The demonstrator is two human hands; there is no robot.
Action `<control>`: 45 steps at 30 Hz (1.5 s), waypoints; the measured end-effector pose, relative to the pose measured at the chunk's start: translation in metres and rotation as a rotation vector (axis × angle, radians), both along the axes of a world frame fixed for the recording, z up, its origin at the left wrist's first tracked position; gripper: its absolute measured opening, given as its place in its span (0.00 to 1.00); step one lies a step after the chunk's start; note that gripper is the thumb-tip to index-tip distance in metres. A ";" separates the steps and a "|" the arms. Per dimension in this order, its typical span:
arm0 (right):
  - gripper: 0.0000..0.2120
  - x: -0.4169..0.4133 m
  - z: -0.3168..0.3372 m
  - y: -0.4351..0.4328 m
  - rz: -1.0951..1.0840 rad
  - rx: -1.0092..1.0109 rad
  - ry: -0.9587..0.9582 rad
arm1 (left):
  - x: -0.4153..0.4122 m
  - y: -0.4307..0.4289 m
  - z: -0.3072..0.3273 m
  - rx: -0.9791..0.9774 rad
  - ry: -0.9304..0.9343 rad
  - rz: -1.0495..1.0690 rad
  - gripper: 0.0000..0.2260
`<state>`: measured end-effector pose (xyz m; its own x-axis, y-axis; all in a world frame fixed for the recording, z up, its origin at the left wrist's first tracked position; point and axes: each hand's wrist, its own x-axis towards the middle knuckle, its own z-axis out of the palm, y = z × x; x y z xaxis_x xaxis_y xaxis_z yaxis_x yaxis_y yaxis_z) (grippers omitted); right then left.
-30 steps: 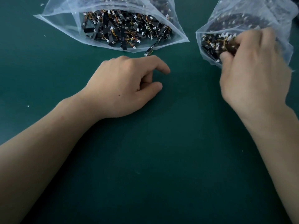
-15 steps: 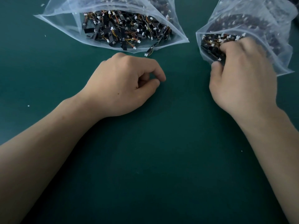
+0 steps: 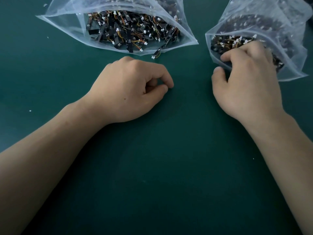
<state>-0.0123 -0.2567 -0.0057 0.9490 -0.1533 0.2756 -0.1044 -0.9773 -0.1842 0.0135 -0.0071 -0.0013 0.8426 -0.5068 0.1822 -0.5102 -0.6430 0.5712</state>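
Versus 1 s ago: right hand has dropped from a raised bunch to the mouth of the right zip bag. Fingers lie half-curled on the wired connector parts inside, thumb outside at the lip; whether it grips any cannot be told. Left hand has curled in further, resting loosely on the tabletop, index tip at thumb, nothing seen held.

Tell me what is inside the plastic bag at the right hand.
The right bag holds a heap of small black parts with thin wires and white connectors. The right hand lies in its mouth and covers the parts beneath; whether it grips any is hidden.
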 end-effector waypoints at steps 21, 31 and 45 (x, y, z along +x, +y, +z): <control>0.05 0.018 0.010 0.000 -0.111 0.183 0.168 | -0.001 -0.001 -0.001 0.017 -0.013 -0.002 0.08; 0.10 0.011 0.006 0.000 0.011 0.133 0.020 | -0.001 -0.001 -0.001 0.029 -0.021 0.013 0.08; 0.07 0.005 0.002 0.006 0.370 0.246 -0.171 | 0.012 0.005 -0.002 -0.039 -0.227 0.392 0.13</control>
